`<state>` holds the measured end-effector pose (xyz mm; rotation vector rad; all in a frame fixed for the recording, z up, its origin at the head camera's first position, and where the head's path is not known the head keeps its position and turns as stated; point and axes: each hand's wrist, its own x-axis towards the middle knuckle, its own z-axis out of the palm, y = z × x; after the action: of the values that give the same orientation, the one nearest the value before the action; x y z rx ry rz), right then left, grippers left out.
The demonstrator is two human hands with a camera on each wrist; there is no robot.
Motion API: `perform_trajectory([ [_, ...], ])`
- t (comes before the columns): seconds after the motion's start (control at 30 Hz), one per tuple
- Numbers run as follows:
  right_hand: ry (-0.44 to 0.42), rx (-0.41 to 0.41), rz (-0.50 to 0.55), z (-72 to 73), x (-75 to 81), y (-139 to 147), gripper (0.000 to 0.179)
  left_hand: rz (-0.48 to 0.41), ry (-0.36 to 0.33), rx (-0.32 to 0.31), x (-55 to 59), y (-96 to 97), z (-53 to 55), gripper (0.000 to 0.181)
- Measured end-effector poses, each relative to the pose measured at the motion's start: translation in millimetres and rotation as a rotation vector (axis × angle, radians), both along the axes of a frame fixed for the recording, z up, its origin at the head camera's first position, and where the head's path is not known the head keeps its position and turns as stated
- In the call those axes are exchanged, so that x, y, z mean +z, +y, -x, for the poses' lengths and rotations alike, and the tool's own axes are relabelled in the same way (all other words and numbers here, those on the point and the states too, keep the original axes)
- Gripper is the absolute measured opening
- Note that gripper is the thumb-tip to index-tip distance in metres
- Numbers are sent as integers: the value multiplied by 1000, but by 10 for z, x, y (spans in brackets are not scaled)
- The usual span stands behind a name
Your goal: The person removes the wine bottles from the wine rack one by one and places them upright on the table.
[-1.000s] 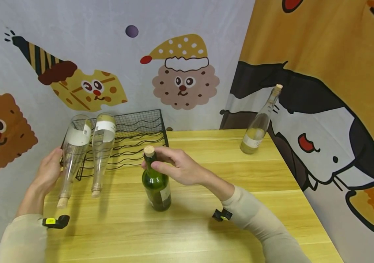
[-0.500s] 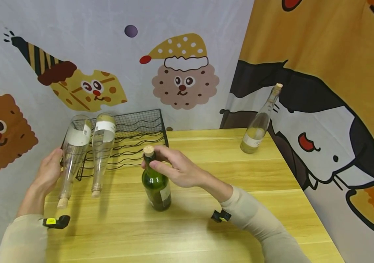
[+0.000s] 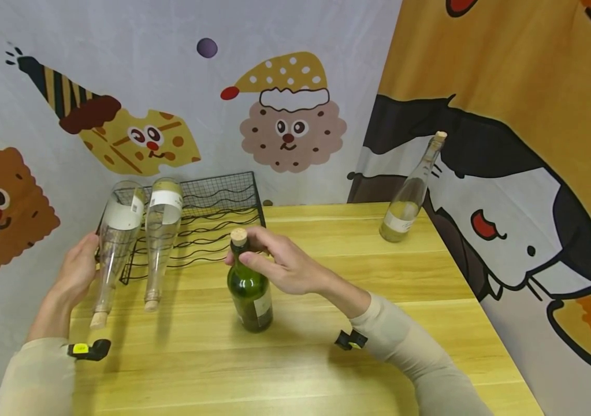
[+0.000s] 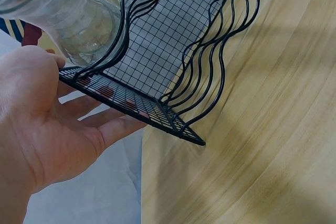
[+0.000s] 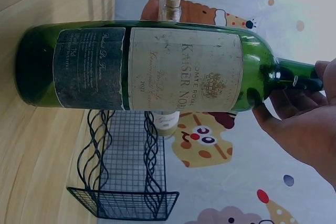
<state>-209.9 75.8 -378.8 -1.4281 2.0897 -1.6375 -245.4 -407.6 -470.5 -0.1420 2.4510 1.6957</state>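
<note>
In the head view, my right hand [image 3: 287,263] grips the neck of a green wine bottle [image 3: 250,294], thumb in front and fingers behind. The bottle is near upright, cork on top, low over the table. Its cream and dark labels face the right wrist camera. At the left, my left hand [image 4: 58,114] holds the end panel of a black wire wine rack [image 4: 152,40], its fingers spread along the mesh. Two clear corked bottles lie in the rack, necks toward me: one clear bottle [image 3: 115,231] next to the left hand, another clear bottle [image 3: 162,231] beside it.
A third clear corked bottle [image 3: 403,208] stands at the table's back right. The wooden table [image 3: 326,370] ends along a slanting right edge. Cartoon-printed cloth [image 3: 170,75] hangs behind the table and at its sides.
My right hand and the green wine bottle have shifted slightly right within the last half second. The left hand and the wine rack look unmoved.
</note>
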Motion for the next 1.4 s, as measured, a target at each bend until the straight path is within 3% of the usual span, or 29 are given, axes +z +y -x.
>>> perform_trajectory([
  [0.27, 7, -62, 16, 26, 59, 148, 27, 4, 13, -2, -16, -16, 2, 76],
  [0.67, -9, -187, 47, 190, 244, 582, 28, 19, 14, 5, 6, -7, -13, 75],
  [1.07, 92, -396, 83, 436, 383, 1183, 26, 29, 15, 7, -7, 7, -14, 75],
  [1.4, 25, -606, 60, 636, 371, 1613, 31, 30, 21, 4, 15, 13, -8, 74],
])
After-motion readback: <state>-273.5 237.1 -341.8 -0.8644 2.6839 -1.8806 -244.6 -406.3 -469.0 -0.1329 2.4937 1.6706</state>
